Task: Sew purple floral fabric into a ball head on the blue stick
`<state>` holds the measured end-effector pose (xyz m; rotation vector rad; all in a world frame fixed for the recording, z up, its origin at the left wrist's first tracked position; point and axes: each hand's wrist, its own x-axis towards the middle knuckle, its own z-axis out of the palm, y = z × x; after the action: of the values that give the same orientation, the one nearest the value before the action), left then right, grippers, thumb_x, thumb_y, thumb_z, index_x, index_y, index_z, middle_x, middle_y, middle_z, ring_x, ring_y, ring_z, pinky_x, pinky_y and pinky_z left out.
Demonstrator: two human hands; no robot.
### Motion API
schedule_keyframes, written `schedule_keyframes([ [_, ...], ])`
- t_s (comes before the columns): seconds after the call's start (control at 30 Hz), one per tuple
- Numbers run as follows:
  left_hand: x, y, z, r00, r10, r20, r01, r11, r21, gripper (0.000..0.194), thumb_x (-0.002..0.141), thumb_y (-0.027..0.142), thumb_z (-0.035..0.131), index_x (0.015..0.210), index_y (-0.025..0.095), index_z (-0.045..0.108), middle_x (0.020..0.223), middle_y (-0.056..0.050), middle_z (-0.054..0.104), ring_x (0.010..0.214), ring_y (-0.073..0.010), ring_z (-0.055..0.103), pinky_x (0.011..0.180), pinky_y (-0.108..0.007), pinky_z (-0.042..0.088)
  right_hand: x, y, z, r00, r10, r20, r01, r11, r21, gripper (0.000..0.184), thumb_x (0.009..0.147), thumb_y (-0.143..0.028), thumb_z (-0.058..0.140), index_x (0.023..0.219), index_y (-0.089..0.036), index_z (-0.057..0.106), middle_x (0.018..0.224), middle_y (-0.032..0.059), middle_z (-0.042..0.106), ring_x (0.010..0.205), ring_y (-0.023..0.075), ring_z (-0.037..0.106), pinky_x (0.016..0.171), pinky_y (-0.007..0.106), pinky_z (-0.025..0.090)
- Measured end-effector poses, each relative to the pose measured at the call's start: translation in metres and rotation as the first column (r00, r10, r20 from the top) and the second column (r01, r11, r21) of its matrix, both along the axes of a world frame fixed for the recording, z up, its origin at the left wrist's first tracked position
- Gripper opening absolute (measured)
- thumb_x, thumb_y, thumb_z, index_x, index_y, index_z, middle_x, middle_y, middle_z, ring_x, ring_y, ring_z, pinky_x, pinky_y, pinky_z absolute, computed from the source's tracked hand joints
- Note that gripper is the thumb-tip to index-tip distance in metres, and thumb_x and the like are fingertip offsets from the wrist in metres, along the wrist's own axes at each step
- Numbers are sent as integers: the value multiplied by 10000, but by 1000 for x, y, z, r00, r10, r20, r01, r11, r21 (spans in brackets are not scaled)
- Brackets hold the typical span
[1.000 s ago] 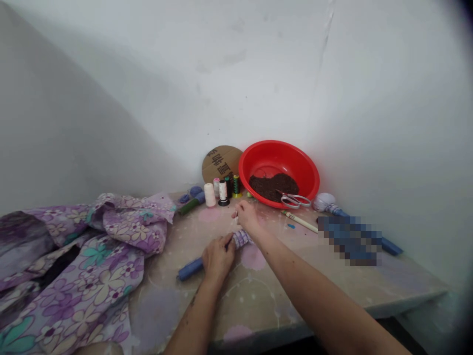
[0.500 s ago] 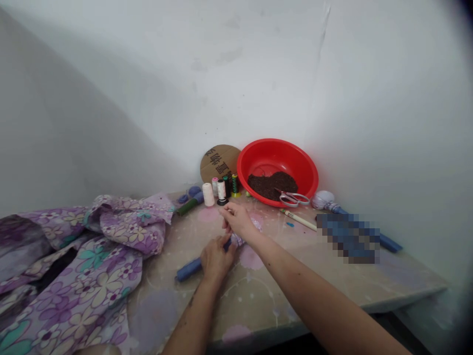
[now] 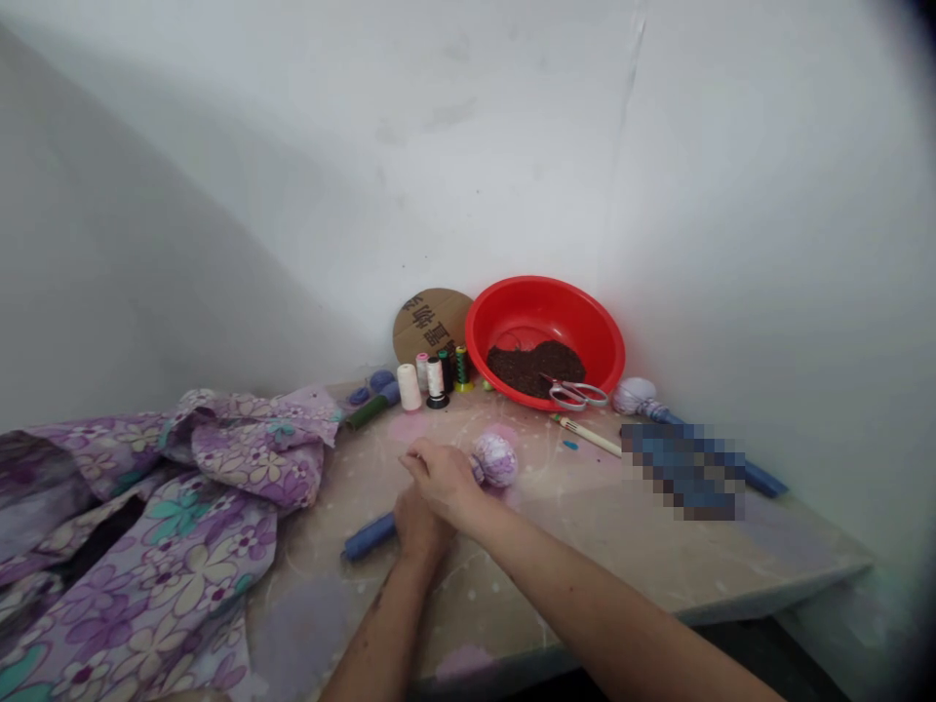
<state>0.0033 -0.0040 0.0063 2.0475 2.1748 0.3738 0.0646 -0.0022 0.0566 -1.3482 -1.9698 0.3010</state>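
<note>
A stick with a round, purple-flowered cloth head and a blue wrapped handle lies aslant on the table. My left hand is closed around the stick between handle end and head, partly hidden under the other hand. Crossing over it, my right hand has thumb and fingers pinched together just left of the cloth head. Whatever that pinch holds is too fine to make out. The neck of the stick is mostly covered by my hands.
Floral cloth is heaped at the left. Behind stand thread spools, a cardboard disc and a red basin with dark grains and scissors. A similar ball-headed stick, a pale pen-like rod and a pixelated patch lie right.
My right hand has moved left and down, from above the stick's neck to across my left hand. The cloth head now shows more fully. The view has shifted slightly.
</note>
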Motion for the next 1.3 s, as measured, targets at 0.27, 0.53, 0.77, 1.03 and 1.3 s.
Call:
schedule_keyframes([
  [0.27,0,-4,1,998,-62,17,59,987,150,329,815,350,340,966,214,598,855,-77,655,804,-212,594,647,-272,391,24,2,-24,922,75,-380,-48,996,79,207,780,-188,409,840,-179,607,722,16,631,672,114,558,632,204,398],
  [0.53,0,-6,2,988,-132,86,108,966,234,371,771,445,406,1060,280,568,989,-17,631,895,-201,552,713,-277,365,63,4,-53,855,-161,-493,232,969,86,234,778,-236,413,860,-161,619,843,63,640,773,160,563,705,269,419],
  [0.77,-2,-4,2,983,-107,146,77,977,199,329,803,361,385,1054,278,580,1016,-9,625,916,-172,547,719,-249,358,65,-10,-70,958,-214,-193,245,958,152,251,805,-217,394,858,-173,635,836,59,641,785,155,563,724,252,404],
  [1.03,-1,-3,1,983,-112,142,81,975,207,340,795,389,388,1053,279,580,1016,-2,626,914,-176,549,717,-254,369,64,-18,-69,968,-253,1,252,964,89,230,790,-185,426,771,-200,654,754,38,649,706,146,573,649,229,399],
  [1.3,-2,-5,3,985,-124,123,97,974,204,362,800,412,366,1062,275,574,1018,-6,623,926,-179,543,738,-257,373,63,-20,-70,973,-230,-32,232,970,70,234,790,-202,435,812,-219,668,798,34,661,726,142,583,670,223,404],
])
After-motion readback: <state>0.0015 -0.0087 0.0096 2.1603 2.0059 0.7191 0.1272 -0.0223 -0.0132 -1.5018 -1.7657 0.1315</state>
